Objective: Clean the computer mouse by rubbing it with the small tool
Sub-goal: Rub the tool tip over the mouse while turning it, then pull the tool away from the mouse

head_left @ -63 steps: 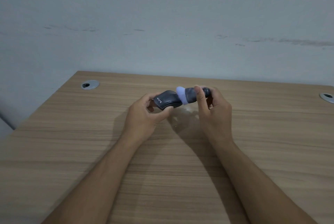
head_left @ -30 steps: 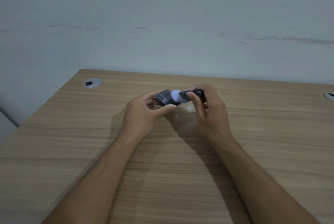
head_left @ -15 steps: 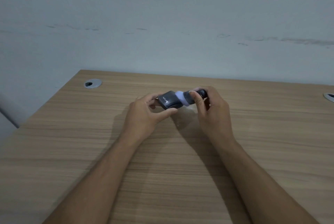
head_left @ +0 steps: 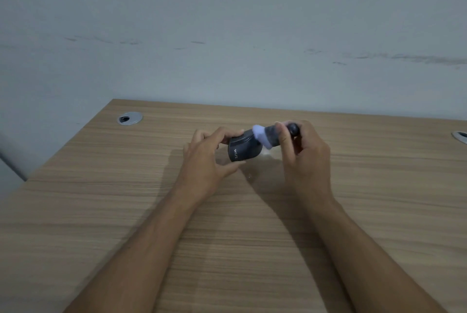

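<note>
A dark grey computer mouse (head_left: 242,151) with pale lettering on its rear end is held a little above the wooden desk. My left hand (head_left: 209,158) grips it from the left, fingers over the far side and thumb under the near side. My right hand (head_left: 305,156) is closed around a small dark tool (head_left: 274,134) with a pale lavender tip. That tip presses on the mouse's upper right side. My fingers hide most of the tool's body; only its round dark end shows above them.
The wooden desk (head_left: 227,237) stands against a pale wall. A silver cable grommet (head_left: 129,118) sits at the back left and another (head_left: 460,137) at the right edge. The desk's left edge runs diagonally toward me.
The mouse has tilted so its lettered rear end faces me more. The tool's tip has slid along the top of the mouse and both hands shifted slightly.
</note>
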Action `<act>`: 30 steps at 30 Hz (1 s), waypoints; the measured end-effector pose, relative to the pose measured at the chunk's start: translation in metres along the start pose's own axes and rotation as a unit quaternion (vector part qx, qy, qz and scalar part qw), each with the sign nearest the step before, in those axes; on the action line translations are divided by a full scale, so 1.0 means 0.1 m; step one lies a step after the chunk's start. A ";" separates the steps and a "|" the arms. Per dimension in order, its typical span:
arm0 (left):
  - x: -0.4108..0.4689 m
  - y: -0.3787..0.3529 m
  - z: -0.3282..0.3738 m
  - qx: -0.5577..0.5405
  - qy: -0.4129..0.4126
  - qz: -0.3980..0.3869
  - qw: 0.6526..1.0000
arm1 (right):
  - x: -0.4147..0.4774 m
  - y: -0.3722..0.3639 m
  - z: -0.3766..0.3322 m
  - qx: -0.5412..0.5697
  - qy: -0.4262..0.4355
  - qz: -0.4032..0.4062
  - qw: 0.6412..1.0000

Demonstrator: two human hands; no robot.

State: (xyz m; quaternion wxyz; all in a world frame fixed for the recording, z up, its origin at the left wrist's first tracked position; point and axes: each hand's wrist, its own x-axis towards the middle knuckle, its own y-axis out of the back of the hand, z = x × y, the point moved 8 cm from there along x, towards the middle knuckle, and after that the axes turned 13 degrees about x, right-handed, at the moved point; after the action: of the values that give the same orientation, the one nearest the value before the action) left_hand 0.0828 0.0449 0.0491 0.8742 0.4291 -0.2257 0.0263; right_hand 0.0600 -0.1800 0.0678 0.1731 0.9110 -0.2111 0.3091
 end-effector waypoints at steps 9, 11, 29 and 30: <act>0.04 0.00 0.01 0.075 -0.035 0.011 0.997 | -0.10 -0.13 -0.16 0.024 0.054 -0.070 0.996; 0.04 0.00 -0.01 0.077 -0.035 0.010 0.996 | -0.13 -0.19 -0.18 0.019 0.066 -0.075 0.995; 0.01 -0.06 -0.06 -0.007 -0.007 -0.008 1.000 | -0.04 -0.05 0.00 0.009 -0.001 -0.005 1.000; 0.01 -0.06 -0.07 -0.032 -0.003 -0.006 0.999 | -0.01 0.00 0.09 0.004 -0.036 0.020 0.999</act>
State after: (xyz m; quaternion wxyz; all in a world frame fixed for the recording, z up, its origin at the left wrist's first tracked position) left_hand 0.0879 0.0460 0.0414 0.8869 0.4023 -0.2266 0.0130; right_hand 0.0635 -0.1838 0.0605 0.1558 0.9176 -0.2346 0.2806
